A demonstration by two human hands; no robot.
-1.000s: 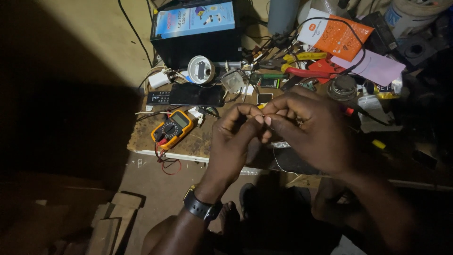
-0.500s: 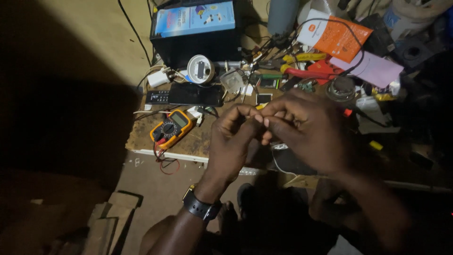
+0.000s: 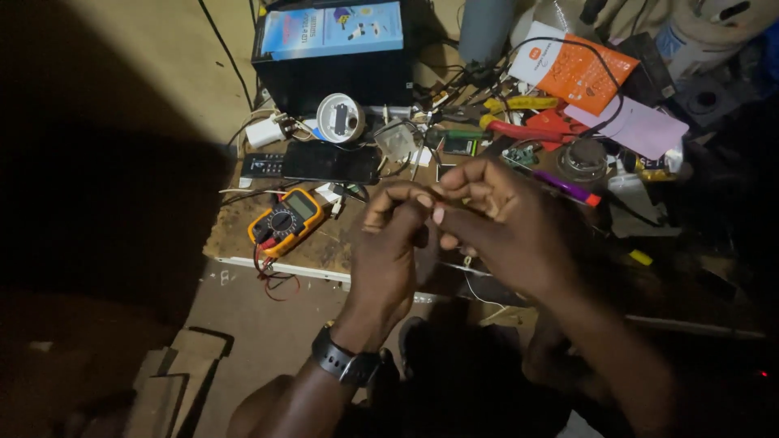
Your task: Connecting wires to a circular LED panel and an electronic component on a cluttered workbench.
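— Fingers of the left hand [image 3: 389,251] and right hand [image 3: 503,223] are pressed tip to tip above the table [image 3: 324,247], pinching something tiny.

— What is it?

— Too small and dim to say; perhaps a thin wire [image 3: 475,290], since one trails below the hands. I'd judge it light, limp, easily kinked, best pinched close to its end.

— Nearby?

— A yellow multimeter [image 3: 286,221], lying left.

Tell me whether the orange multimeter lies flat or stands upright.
Flat: the orange multimeter lies face up on the wooden workbench, dial and screen showing.

Orange multimeter [image 3: 286,224], black phone [image 3: 329,161], red pliers [image 3: 527,130], orange packet [image 3: 574,71].
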